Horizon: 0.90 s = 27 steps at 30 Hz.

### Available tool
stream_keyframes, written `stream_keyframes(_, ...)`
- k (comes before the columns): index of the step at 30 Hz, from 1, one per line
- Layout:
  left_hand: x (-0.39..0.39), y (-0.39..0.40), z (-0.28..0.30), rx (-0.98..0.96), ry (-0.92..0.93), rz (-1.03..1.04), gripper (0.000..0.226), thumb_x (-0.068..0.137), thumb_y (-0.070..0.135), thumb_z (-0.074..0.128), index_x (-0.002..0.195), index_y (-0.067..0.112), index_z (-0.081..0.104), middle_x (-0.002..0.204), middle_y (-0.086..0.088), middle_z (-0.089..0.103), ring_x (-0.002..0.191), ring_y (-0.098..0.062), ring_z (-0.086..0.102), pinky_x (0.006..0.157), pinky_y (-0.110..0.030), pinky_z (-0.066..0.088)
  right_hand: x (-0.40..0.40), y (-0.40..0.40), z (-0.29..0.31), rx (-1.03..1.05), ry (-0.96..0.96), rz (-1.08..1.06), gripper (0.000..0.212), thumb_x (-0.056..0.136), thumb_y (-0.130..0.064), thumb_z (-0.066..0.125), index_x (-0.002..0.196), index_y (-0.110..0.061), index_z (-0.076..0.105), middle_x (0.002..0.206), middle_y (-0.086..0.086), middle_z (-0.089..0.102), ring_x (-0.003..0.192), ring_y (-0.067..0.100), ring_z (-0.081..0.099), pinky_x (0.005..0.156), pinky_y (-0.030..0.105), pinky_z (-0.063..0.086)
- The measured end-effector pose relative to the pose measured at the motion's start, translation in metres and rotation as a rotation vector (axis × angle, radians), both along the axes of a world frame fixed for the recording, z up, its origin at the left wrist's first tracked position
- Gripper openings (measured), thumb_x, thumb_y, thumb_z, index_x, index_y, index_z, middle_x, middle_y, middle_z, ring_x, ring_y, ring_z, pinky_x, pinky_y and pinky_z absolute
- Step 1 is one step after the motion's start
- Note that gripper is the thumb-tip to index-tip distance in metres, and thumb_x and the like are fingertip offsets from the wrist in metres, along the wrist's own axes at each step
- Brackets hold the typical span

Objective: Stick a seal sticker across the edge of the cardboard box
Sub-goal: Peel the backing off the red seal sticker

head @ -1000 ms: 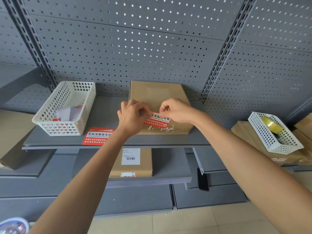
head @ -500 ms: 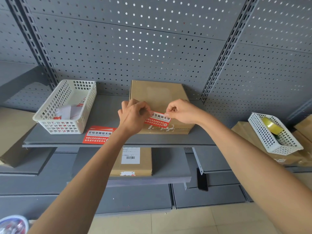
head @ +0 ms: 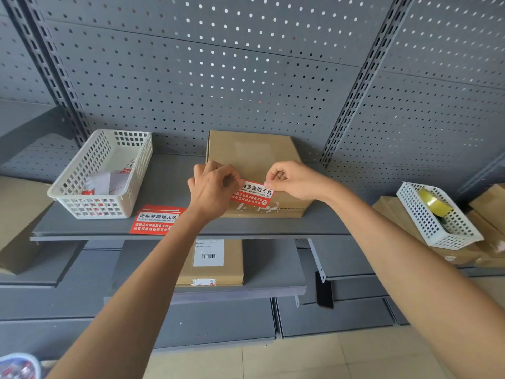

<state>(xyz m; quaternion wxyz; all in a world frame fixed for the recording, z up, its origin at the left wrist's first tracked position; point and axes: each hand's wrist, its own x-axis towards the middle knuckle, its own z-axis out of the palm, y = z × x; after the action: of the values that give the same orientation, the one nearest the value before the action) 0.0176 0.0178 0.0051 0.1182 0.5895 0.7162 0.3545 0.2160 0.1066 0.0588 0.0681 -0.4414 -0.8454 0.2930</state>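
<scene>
A flat brown cardboard box (head: pixel 251 151) lies on the grey shelf (head: pixel 175 187) against the pegboard. A red and white seal sticker (head: pixel 252 193) is stretched over the box's front top edge. My left hand (head: pixel 211 187) pinches the sticker's left end, and my right hand (head: pixel 293 180) pinches its upper right corner. The sticker's left end is hidden behind my left fingers. I cannot tell whether the sticker touches the box.
A stack of red seal stickers (head: pixel 155 221) lies on the shelf left of the box, beside a white basket (head: pixel 103 173) with paper scraps. A labelled box (head: pixel 216 262) sits on the lower shelf. At right, a white basket (head: pixel 434 214) holds a tape roll (head: pixel 433 202) on more boxes.
Both hands have spread slightly apart along the sticker, the right hand shifting right to its end. The sticker now lies flatter and lower over the box's front edge.
</scene>
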Motion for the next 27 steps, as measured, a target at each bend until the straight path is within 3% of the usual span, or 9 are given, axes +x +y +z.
stream_keyframes(4, -0.0015, -0.0001, -0.0005, 0.002, -0.013, -0.006, 0.01, 0.095, 0.046, 0.06, 0.089, 0.039, 0.062, 0.113, 0.009, 0.051, 0.115, -0.021, 0.032, 0.095, -0.042, 0.026, 0.0071, -0.0005, -0.0039, -0.016, 0.054, 0.01, 0.018, 0.086, -0.033, 0.077, 0.093, -0.019, 0.07, 0.085, -0.01, 0.062, 0.078, 0.004, 0.054, 0.077, 0.022, 0.047)
stream_keyframes(15, -0.0026, 0.0011, -0.0028, 0.006, -0.014, -0.003, 0.013, 0.095, 0.046, 0.059, 0.091, 0.035, 0.065, 0.114, 0.009, 0.051, 0.114, -0.021, 0.032, 0.095, -0.04, 0.025, -0.0022, 0.0004, 0.0017, 0.081, -0.183, 0.05, 0.017, 0.095, -0.036, 0.065, 0.081, -0.03, 0.06, 0.087, -0.005, 0.06, 0.076, 0.012, 0.051, 0.069, 0.032, 0.042)
stream_keyframes(23, -0.0031, 0.0015, -0.0042, 0.008, -0.011, -0.001, 0.012, 0.095, 0.047, 0.06, 0.092, 0.036, 0.065, 0.114, 0.008, 0.052, 0.115, -0.022, 0.033, 0.095, -0.042, 0.028, -0.0011, 0.0023, 0.0019, 0.072, -0.181, 0.065, 0.018, 0.095, -0.037, 0.065, 0.079, -0.032, 0.059, 0.096, 0.0, 0.064, 0.082, 0.015, 0.052, 0.079, 0.037, 0.047)
stream_keyframes(27, -0.0026, 0.0022, -0.0052, 0.01, -0.002, -0.001, 0.012, 0.095, 0.047, 0.059, 0.093, 0.037, 0.065, 0.114, 0.009, 0.051, 0.113, -0.021, 0.033, 0.095, -0.042, 0.029, -0.001, 0.0046, 0.0026, 0.054, -0.179, 0.073, 0.018, 0.095, -0.036, 0.065, 0.079, -0.032, 0.059, 0.088, -0.005, 0.06, 0.079, 0.014, 0.05, 0.072, 0.033, 0.042)
